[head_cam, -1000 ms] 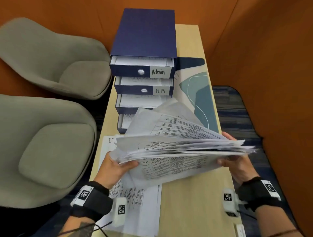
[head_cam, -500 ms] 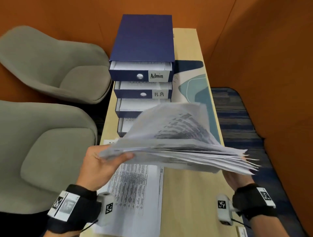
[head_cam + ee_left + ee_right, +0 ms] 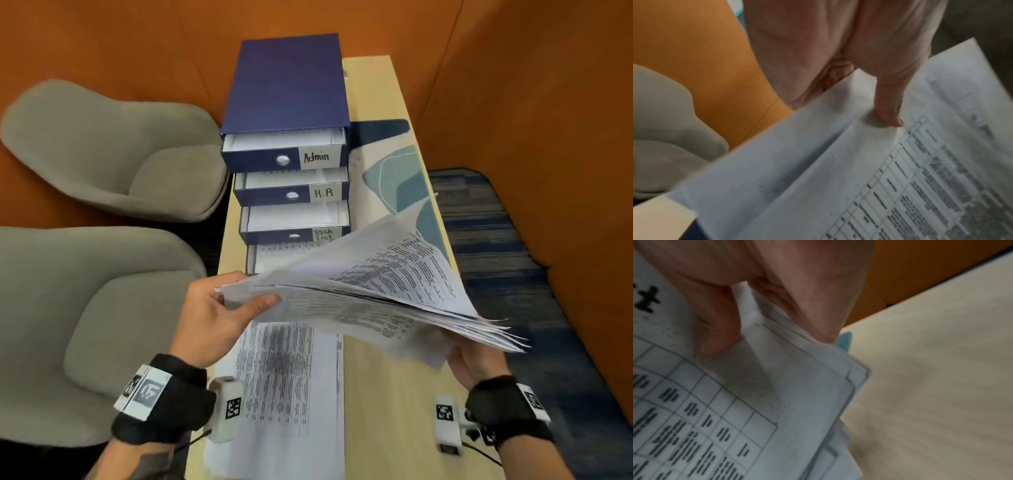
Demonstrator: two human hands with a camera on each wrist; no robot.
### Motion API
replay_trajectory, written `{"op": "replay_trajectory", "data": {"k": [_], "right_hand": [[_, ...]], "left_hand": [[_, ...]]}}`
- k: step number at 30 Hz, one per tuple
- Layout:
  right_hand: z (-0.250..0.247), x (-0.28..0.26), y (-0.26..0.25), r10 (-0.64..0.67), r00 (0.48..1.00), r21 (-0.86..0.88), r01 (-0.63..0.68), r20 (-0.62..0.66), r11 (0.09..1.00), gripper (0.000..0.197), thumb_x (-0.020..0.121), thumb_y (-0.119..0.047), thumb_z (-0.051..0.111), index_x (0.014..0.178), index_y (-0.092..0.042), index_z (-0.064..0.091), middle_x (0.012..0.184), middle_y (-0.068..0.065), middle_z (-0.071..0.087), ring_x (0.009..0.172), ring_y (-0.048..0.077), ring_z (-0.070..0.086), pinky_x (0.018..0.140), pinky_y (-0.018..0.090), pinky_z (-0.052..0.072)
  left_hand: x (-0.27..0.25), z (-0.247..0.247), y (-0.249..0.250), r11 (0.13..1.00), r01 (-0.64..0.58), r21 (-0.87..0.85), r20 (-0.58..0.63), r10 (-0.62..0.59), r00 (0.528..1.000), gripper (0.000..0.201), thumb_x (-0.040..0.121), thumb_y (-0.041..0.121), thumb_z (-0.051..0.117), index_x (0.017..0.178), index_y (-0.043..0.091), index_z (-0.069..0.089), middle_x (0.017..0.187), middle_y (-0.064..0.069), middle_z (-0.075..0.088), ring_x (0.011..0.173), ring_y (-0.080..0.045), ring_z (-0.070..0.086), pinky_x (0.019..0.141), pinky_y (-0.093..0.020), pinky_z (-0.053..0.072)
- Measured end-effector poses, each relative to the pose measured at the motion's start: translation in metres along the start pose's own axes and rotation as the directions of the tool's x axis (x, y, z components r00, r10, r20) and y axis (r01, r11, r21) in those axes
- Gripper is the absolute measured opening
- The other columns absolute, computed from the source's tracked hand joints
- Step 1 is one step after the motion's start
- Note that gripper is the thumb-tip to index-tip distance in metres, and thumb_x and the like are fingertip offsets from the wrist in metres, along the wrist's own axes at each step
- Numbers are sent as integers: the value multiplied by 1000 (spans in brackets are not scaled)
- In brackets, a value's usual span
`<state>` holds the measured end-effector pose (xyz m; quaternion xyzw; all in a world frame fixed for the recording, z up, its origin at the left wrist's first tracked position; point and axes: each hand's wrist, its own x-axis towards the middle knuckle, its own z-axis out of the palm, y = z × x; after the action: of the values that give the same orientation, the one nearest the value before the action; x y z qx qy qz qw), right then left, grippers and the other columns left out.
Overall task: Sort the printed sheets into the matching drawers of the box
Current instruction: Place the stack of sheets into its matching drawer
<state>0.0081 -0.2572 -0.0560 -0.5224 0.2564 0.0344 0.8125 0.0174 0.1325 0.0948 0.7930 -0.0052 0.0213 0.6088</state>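
I hold a loose stack of printed sheets [image 3: 376, 298] above the table with both hands. My left hand [image 3: 226, 308] pinches the stack's left edge, thumb [image 3: 890, 112] on top. My right hand [image 3: 476, 359] grips the right edge from below; the right wrist view has its thumb [image 3: 715, 337] pressed on a sheet [image 3: 735, 402] with a table grid. The top sheet curls upward. Beyond stands the dark blue drawer box [image 3: 291, 78] with its drawers pulled out: "Admin" [image 3: 317, 157], "H.R" [image 3: 323, 193], "Task List" [image 3: 323, 234], and a lowest drawer [image 3: 270, 257] partly hidden by the stack.
Another printed sheet [image 3: 284, 394] lies on the light wooden table [image 3: 387, 411] under my hands. A teal patterned mat [image 3: 400, 178] lies right of the box. Two grey armchairs [image 3: 113, 150] stand to the left. Orange walls close in behind and on the right.
The stack has risen and tilted, its left edge higher and the top sheet fanned up to the right. My left hand moved up with it, uncovering the sheet on the table.
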Motion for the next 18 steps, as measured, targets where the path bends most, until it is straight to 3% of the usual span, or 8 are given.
{"op": "replay_trajectory", "data": {"k": [3, 5, 7, 9, 11, 13, 16, 18], "right_hand": [[-4, -15, 28, 150, 988, -153, -155, -44, 976, 17, 96, 5, 63, 103, -5, 74, 108, 12, 78, 102, 29, 73, 95, 44, 58], [-3, -25, 43, 173, 979, -233, -194, -110, 953, 24, 90, -1, 74, 113, -6, 70, 119, 16, 74, 117, 38, 67, 105, 55, 50], [3, -36, 43, 29, 970, -351, -115, -243, 929, 53, 81, -5, 84, 125, -12, 57, 134, 13, 64, 127, 36, 60, 103, 48, 50], [17, -47, 27, -190, 953, -573, 20, -238, 820, 86, 71, -10, 93, 141, -21, 43, 149, 4, 48, 139, 25, 47, 111, 43, 42], [31, -53, 8, -340, 939, -686, 222, -39, 693, 113, 62, -13, 98, 152, -26, 32, 158, -6, 37, 146, 9, 35, 120, 33, 31], [43, -51, -9, -387, 907, -713, 381, 165, 588, 124, 55, -19, 102, 155, -26, 30, 158, -16, 35, 145, -3, 32, 120, 19, 25], [66, -51, -35, -344, 878, -670, 477, 333, 569, 82, 56, -39, 100, 127, -24, 62, 130, -23, 64, 122, -6, 57, 103, 17, 45], [80, -55, -48, -339, 841, -589, 538, 421, 603, 32, 67, -24, 94, 91, -26, 72, 90, -25, 75, 87, -10, 68, 76, 10, 50]], "left_hand": [[-1, 8, -8, 999, -23, 37, -19, 23, 1000, 19, 75, 18, 90, 74, 10, 72, 70, -4, 73, 64, -24, 66, 56, -35, 52], [-1, 10, -12, 992, -90, 89, 18, 89, 996, 28, 77, 17, 90, 65, 14, 65, 60, 1, 58, 56, -16, 48, 52, -30, 37], [1, 8, -10, 974, -147, 173, 77, 135, 988, 28, 79, 14, 91, 68, 19, 66, 60, 2, 58, 55, -15, 44, 50, -32, 37], [4, 3, -2, 950, -198, 241, 128, 172, 977, 19, 80, 18, 87, 76, 23, 69, 64, 2, 64, 54, -16, 51, 50, -35, 42], [7, -2, 12, 931, -248, 268, 194, 200, 960, 7, 78, 28, 79, 80, 27, 72, 68, 5, 71, 56, -23, 60, 50, -38, 47], [12, -5, 27, 920, -298, 253, 298, 219, 929, 8, 78, 23, 81, 78, 27, 74, 72, 8, 74, 59, -24, 65, 51, -37, 50], [25, -12, 44, 916, -334, 223, 400, 226, 888, 22, 78, 5, 79, 75, 26, 73, 72, 7, 73, 62, -15, 66, 55, -29, 51], [34, -17, 52, 919, -345, 189, 410, 245, 878, 18, 80, 6, 80, 75, 22, 72, 72, 3, 72, 63, -14, 65, 57, -28, 50]]}}
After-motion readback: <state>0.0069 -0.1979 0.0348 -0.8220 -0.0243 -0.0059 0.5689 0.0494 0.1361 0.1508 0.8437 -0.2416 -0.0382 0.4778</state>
